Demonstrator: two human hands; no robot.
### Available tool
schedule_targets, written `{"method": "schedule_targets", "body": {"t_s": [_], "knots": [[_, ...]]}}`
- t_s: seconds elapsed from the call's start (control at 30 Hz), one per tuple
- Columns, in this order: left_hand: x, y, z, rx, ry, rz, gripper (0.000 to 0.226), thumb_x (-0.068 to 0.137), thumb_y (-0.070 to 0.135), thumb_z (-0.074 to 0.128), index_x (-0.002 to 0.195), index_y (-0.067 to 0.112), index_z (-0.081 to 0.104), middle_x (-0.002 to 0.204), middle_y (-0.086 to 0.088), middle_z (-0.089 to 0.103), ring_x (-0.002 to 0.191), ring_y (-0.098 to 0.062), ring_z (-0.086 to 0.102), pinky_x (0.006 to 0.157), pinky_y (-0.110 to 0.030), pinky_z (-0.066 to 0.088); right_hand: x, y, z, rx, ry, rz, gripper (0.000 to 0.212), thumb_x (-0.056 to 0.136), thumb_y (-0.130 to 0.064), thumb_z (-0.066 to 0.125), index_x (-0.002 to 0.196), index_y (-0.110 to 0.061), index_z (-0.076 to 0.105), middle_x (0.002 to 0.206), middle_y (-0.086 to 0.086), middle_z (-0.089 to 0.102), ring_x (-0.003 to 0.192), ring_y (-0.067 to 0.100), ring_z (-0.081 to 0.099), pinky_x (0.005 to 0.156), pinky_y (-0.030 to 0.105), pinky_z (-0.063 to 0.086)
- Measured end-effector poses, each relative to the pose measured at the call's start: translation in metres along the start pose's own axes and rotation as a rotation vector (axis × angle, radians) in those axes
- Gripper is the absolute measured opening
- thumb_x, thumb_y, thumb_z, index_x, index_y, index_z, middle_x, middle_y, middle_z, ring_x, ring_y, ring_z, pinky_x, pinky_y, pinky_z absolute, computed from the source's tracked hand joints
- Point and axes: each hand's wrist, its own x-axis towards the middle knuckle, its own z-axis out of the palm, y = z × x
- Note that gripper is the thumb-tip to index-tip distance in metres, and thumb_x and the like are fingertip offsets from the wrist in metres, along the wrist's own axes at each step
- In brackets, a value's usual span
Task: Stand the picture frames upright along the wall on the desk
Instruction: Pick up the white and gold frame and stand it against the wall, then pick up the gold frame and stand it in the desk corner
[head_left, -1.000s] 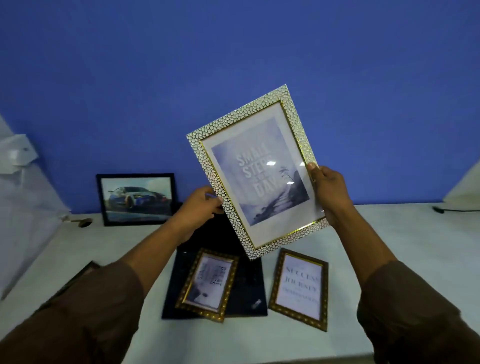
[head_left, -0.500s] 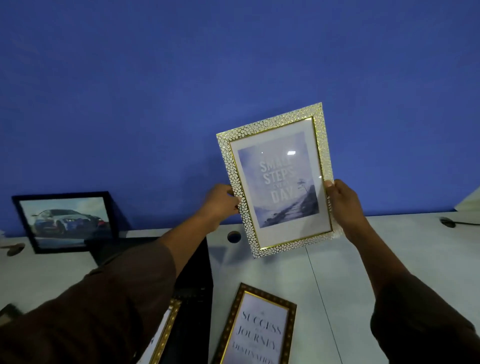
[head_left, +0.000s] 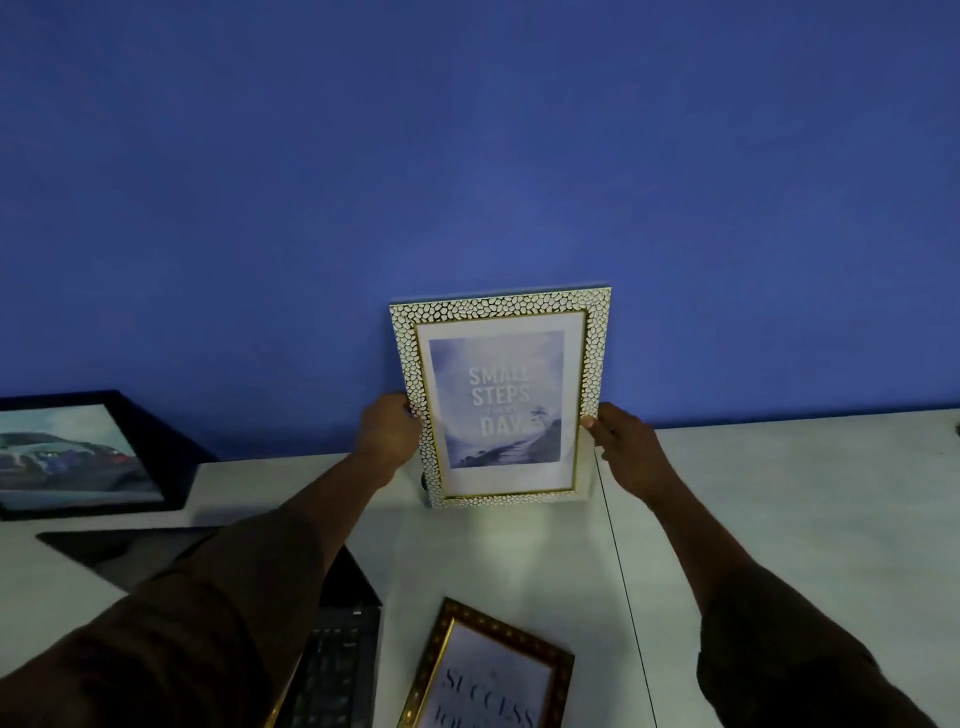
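Observation:
A white pebble-patterned frame (head_left: 498, 397) with gold inner trim and a "Small Steps" print stands upright on the white desk (head_left: 779, 519), its top against the blue wall (head_left: 467, 156). My left hand (head_left: 387, 434) grips its left edge and my right hand (head_left: 621, 449) holds its right edge. A black frame with a car photo (head_left: 78, 457) stands at the wall on the left. A gold frame with a "Success" print (head_left: 491, 670) lies flat near the front edge.
A dark laptop (head_left: 332, 649) lies open on the desk under my left forearm, partly hidden by my sleeve. A seam (head_left: 623, 597) runs across the desktop right of the white frame. Bare desk stretches to the right along the wall.
The white frame has come down from mid-air, turned straight, and now rests on the desk against the wall. Both hands stay on its sides. The view has shifted toward the wall.

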Motion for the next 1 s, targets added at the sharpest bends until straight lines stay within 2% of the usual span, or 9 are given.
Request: {"method": "schedule_targets", "body": {"t_s": [0.1, 0.23, 0.3, 0.4, 0.57, 0.67, 0.83, 0.93, 1.0], "knots": [[0.005, -0.003, 0.009, 0.036, 0.014, -0.02, 0.02, 0.093, 0.016, 0.056, 0.103, 0.007, 0.071, 0.109, -0.016, 0.073, 0.101, -0.039, 0.068, 0.09, -0.045, 0.057, 0.01, 0.007, 0.005, 0.0, -0.035, -0.009, 0.033, 0.104, -0.022, 0.052, 0.075, -0.036, 0.045, 0.074, -0.014, 0.053, 0.071, 0.001, 0.052, 0.067, 0.025, 0.043], [0.008, -0.004, 0.016, 0.077, 0.05, 0.001, 0.022, 0.095, 0.012, 0.05, 0.099, 0.002, 0.069, 0.107, -0.02, 0.072, 0.101, -0.042, 0.066, 0.087, -0.042, 0.053, 0.019, 0.019, 0.011, 0.016, -0.076, -0.031, 0.02, 0.104, -0.025, 0.053, 0.085, -0.033, 0.054, 0.084, -0.01, 0.062, 0.079, 0.007, 0.06, 0.075, 0.027, 0.044], [0.008, -0.006, 0.017, 0.081, 0.043, 0.015, 0.021, 0.095, 0.012, 0.05, 0.098, 0.002, 0.069, 0.107, -0.02, 0.072, 0.103, -0.042, 0.065, 0.087, -0.041, 0.051, 0.02, 0.022, 0.011, 0.026, -0.077, -0.014, 0.012, 0.103, -0.028, 0.054, 0.095, -0.027, 0.062, 0.094, -0.006, 0.068, 0.089, 0.013, 0.065, 0.079, 0.029, 0.049], [0.005, -0.008, 0.018, 0.072, 0.017, -0.005, 0.024, 0.097, 0.017, 0.053, 0.106, 0.001, 0.067, 0.114, -0.02, 0.07, 0.109, -0.042, 0.063, 0.089, -0.038, 0.048, 0.017, 0.02, 0.011, 0.039, -0.024, 0.021, 0.025, 0.101, -0.035, 0.057, 0.113, -0.015, 0.066, 0.109, 0.003, 0.072, 0.101, 0.022, 0.067, 0.083, 0.031, 0.048], [-0.028, -0.021, 0.031, 0.006, -0.047, -0.045, 0.027, 0.093, 0.022, 0.059, 0.11, 0.002, 0.064, 0.114, -0.015, 0.068, 0.113, -0.037, 0.062, 0.081, -0.03, 0.043, -0.015, 0.027, 0.017, -0.003, 0.039, 0.147, 0.04, 0.097, -0.042, 0.062, 0.127, -0.016, 0.061, 0.117, 0.003, 0.071, 0.108, 0.024, 0.067, 0.089, 0.031, 0.046], [-0.057, -0.044, 0.041, -0.009, -0.143, -0.103, 0.047, 0.094, 0.03, 0.061, 0.133, 0.004, 0.054, 0.136, -0.017, 0.058, 0.125, -0.035, 0.055, 0.096, -0.032, 0.042, -0.054, 0.045, 0.028, -0.02, -0.004, 0.223, 0.042, 0.094, -0.047, 0.064, 0.125, -0.02, 0.062, 0.112, 0.005, 0.074, 0.103, 0.024, 0.07, 0.091, 0.034, 0.052], [-0.1, -0.105, 0.071, 0.05, -0.321, -0.221, 0.063, 0.091, 0.043, 0.062, 0.141, 0.007, 0.045, 0.144, -0.018, 0.052, 0.128, -0.034, 0.053, 0.106, -0.037, 0.043, -0.136, 0.085, 0.062, -0.045, -0.161, 0.32, 0.033, 0.09, -0.05, 0.066, 0.114, -0.026, 0.064, 0.105, 0.006, 0.076, 0.095, 0.026, 0.074, 0.091, 0.037, 0.056], [-0.136, -0.138, 0.084, 0.036, -0.37, -0.247, 0.06, 0.092, 0.041, 0.062, 0.139, 0.006, 0.046, 0.141, -0.016, 0.053, 0.126, -0.03, 0.053, 0.099, -0.032, 0.043, -0.184, 0.105, 0.08, -0.062, -0.231, 0.376, 0.028, 0.091, -0.049, 0.065, 0.108, -0.027, 0.065, 0.107, 0.003, 0.075, 0.093, 0.025, 0.074, 0.091, 0.039, 0.056], [-0.153, -0.157, 0.089, 0.05, -0.38, -0.251, 0.057, 0.093, 0.04, 0.061, 0.135, 0.004, 0.047, 0.136, -0.017, 0.054, 0.122, -0.029, 0.054, 0.093, -0.032, 0.042, -0.208, 0.109, 0.088, -0.035, -0.254, 0.409, 0.023, 0.091, -0.045, 0.068, 0.102, -0.025, 0.066, 0.101, 0.003, 0.075, 0.087, 0.024, 0.075, 0.089, 0.043, 0.057]]}}
